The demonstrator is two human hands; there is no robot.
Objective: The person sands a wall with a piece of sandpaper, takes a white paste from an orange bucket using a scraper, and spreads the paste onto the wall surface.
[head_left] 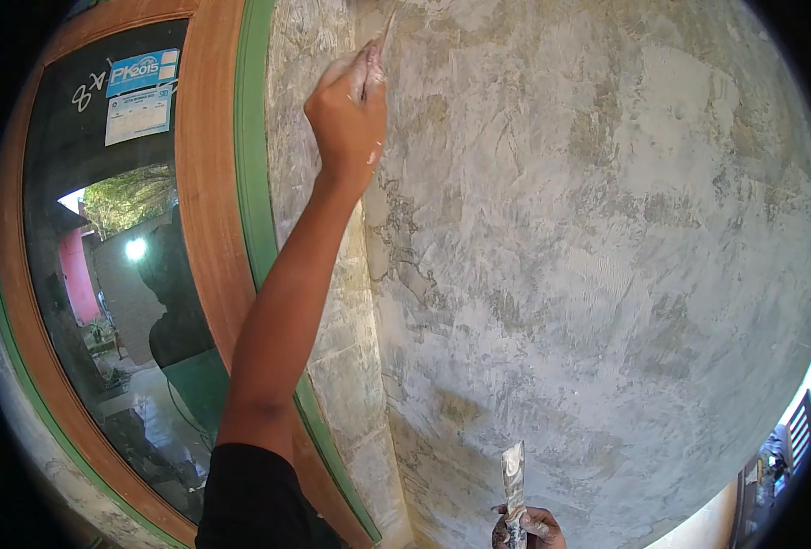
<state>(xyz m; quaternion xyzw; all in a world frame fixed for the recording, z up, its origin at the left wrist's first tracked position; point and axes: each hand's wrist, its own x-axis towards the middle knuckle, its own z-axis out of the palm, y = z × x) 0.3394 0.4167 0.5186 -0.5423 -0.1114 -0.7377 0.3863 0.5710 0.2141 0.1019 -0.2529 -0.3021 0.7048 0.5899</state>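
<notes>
My left hand (pixel 349 105) is raised high against the wall, its arm stretched up from a black sleeve. White paste smears its fingers, which are closed on a putty knife (pixel 388 29). That blade shows only edge-on, touching or close to the wall near the inner corner. Low in the view, my right hand (pixel 535 528) grips another scraper (pixel 513 476) upright, with whitish filler on its blade. Rough grey plaster with pale, uneven patches covers the wall (pixel 570 238); darker bare spots show through.
A wooden-framed window (pixel 209 137) with green trim (pixel 255 137) stands left of the corner, close to my left arm. Stickers (pixel 140 96) are on its dark, reflective glass (pixel 103 274). A narrow plaster strip (pixel 337 357) runs between trim and wall. Outdoor clutter (pixel 773 467) shows at the lower right.
</notes>
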